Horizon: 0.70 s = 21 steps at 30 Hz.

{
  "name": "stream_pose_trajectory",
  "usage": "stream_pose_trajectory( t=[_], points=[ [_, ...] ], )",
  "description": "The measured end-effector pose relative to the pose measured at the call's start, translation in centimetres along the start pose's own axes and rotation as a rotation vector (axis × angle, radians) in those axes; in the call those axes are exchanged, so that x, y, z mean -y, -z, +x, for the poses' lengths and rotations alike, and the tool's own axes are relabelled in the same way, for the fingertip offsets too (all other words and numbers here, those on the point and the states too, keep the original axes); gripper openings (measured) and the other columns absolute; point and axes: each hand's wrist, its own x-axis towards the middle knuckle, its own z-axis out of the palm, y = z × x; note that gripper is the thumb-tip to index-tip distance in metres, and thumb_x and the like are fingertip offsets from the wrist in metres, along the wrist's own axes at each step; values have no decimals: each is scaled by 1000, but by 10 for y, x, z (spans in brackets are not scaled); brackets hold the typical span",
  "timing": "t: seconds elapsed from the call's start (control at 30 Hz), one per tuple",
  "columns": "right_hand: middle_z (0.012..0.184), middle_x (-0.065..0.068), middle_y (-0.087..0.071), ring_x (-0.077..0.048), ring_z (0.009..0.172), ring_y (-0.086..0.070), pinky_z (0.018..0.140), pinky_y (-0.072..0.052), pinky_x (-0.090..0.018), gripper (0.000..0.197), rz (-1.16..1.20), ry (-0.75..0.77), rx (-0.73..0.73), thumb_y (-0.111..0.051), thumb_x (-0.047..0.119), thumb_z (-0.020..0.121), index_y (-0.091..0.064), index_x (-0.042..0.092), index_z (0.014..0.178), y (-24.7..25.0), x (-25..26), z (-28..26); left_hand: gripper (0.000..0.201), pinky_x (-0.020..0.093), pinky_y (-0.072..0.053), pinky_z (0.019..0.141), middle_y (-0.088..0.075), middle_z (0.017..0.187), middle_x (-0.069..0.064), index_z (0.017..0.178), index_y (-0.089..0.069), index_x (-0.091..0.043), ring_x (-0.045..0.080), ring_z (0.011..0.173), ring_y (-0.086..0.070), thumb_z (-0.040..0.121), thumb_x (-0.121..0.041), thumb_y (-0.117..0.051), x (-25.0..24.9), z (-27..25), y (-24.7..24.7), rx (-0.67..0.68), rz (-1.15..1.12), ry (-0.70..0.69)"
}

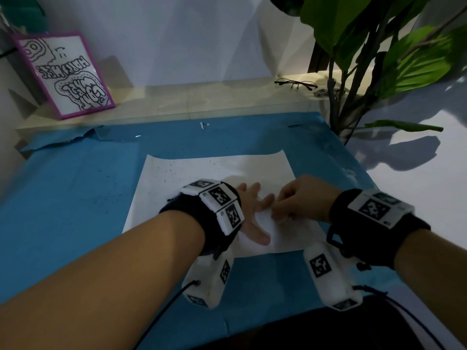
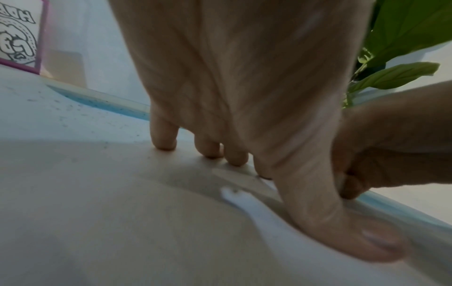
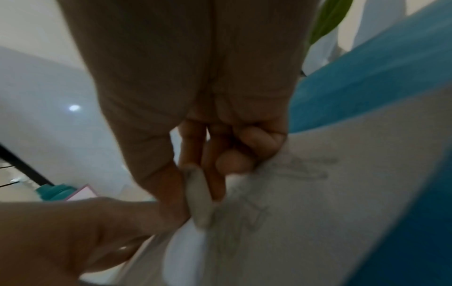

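Note:
A white paper sheet (image 1: 202, 173) lies on a blue mat (image 1: 75, 198), with dark specks scattered over its far left part. My left hand (image 1: 252, 210) lies on the sheet with fingers spread and straight, and its fingertips (image 2: 164, 143) press the paper (image 2: 97, 193). Just to its right, my right hand (image 1: 293, 200) has curled fingers. In the right wrist view, my right hand's thumb and fingers (image 3: 195, 174) pinch a small greyish-white stick, seemingly an eraser (image 3: 198, 195), against the paper (image 3: 342, 212) beside faint pencil lines (image 3: 300, 168). The head view hides the eraser.
A purple-framed black-and-white drawing (image 1: 65, 74) leans on the wall at the back left, on a pale ledge (image 1: 177, 102). Glasses (image 1: 295, 84) lie on the ledge's right end. A leafy plant (image 1: 366, 59) stands at the back right, beside the mat's edge.

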Motion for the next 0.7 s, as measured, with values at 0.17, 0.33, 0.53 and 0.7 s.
stream_pose_trajectory(
  t=[0.17,0.33,0.53,0.7],
  points=[
    [53,3,-63,-9,52,-55,56,-49,-24,9,2,20,-54,-77,14,65,-71,13,59,0,0,-2,98,49,-1,116,21,158,3,149,14,-36,30,146,11,83,-65,-53,0,2,-1,-1,15,2],
    [47,6,-60,-6,49,-54,55,-45,-20,10,-37,10,129,-79,16,65,-71,15,58,-3,4,-10,100,49,-1,115,23,157,2,148,15,-36,29,146,12,82,-69,-51,0,4,-1,4,41,17],
    [53,6,-62,-11,58,-56,65,-51,-29,10,-135,4,209,-79,19,64,-72,17,58,-3,10,-12,103,49,1,115,24,157,3,148,17,-34,29,145,15,81,-66,-56,-1,3,-3,4,34,22],
    [49,14,-60,-2,55,-54,53,-43,-16,9,-100,33,100,-80,21,66,-72,18,62,-2,8,-10,105,50,0,115,24,157,4,149,16,-34,29,145,15,80,-63,-59,-1,1,0,11,47,15]
  ],
)
